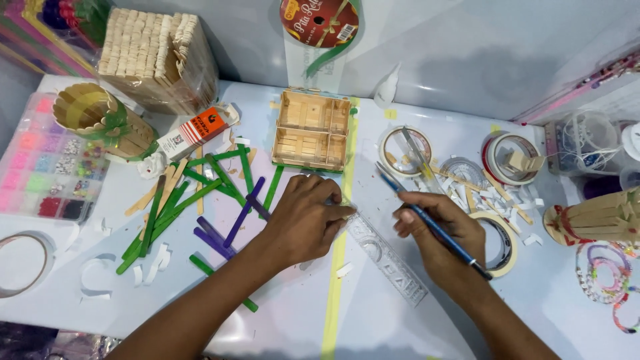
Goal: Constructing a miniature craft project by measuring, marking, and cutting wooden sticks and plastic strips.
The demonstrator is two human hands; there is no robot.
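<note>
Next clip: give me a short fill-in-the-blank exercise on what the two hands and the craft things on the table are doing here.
1. The right hand holds a blue ____.
2. The left hand presses on a clear plastic ____ that lies across the yellow tape strip.
3. Loose craft sticks left of the left hand are green, plain wood and ____.
4. The small open box beyond the hands is built of ____ sticks.

Missing words: pencil; ruler; purple; wooden

A clear plastic ruler (387, 257) lies flat and slantwise, its upper end under the left fingertips. A blue pencil (433, 225) slants between the right fingers, tip just beyond them.
</note>
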